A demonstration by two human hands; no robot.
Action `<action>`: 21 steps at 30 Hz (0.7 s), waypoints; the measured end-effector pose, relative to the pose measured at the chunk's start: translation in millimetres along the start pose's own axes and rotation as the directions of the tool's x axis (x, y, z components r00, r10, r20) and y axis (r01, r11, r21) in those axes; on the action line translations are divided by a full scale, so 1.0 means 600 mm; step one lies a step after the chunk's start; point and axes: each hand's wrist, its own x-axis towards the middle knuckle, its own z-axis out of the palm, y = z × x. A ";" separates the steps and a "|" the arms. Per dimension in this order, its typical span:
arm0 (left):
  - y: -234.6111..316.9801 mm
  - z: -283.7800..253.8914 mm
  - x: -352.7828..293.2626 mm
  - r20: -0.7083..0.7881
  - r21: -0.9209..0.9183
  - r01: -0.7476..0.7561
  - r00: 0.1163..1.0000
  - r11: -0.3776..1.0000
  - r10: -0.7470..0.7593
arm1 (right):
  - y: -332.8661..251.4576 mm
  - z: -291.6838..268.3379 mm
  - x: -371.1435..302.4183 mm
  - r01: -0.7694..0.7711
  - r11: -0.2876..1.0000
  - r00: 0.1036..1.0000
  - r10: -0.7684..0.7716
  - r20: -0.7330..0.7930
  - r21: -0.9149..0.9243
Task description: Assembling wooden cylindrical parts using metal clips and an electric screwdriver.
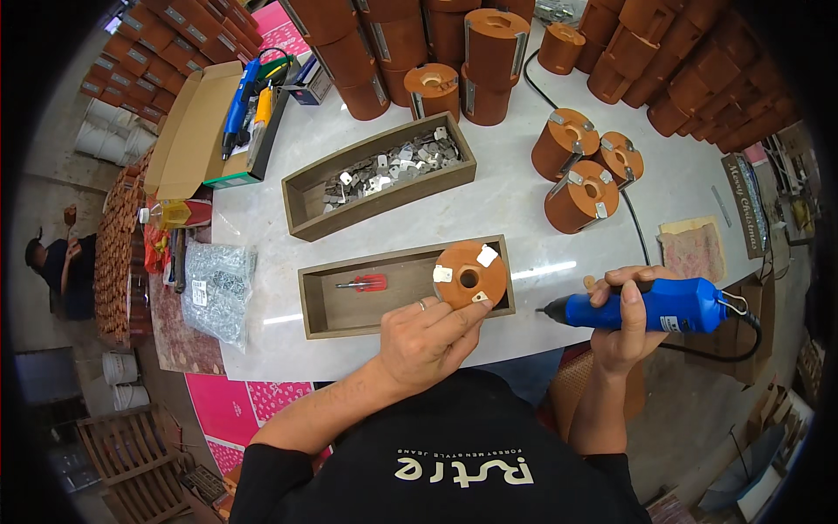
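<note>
My left hand (430,342) is closed near a brown cylinder (456,266) with a hole through its middle. Its fingertips pinch and press a small metal plate (480,298) at the cylinder's near edge. Two more pale plates sit on the same end face, one at its left and one at its upper right. The cylinder is at the right end of a long wooden box (319,334), which also holds a small red-handled screwdriver (371,283). In my right hand (621,336) is a blue electric screwdriver (646,307), its tip pointing left toward the cylinder, apart from it.
Behind stands a second wooden box (301,229) of loose metal plates. Several brown cylinders (580,199) stand at the right and in stacks at the back. A clear bag of screws (218,284) lies left. A black cable (630,210) crosses the table's right side beside a cloth (691,253).
</note>
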 end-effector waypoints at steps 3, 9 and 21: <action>0.011 -0.007 0.006 0.009 -0.076 0.088 0.996 0.993 -0.087 | -0.002 -0.003 -0.003 -0.004 1.000 1.000 0.004 0.007 0.001; 0.024 -0.070 0.000 0.405 -0.626 0.638 0.757 0.449 -0.512 | -0.054 0.002 0.008 0.008 0.983 0.999 -0.017 0.045 0.186; 0.024 -0.095 -0.030 0.786 -0.617 0.627 0.466 -0.475 -0.406 | -0.126 0.093 0.037 -0.191 0.817 0.910 -0.060 0.410 0.544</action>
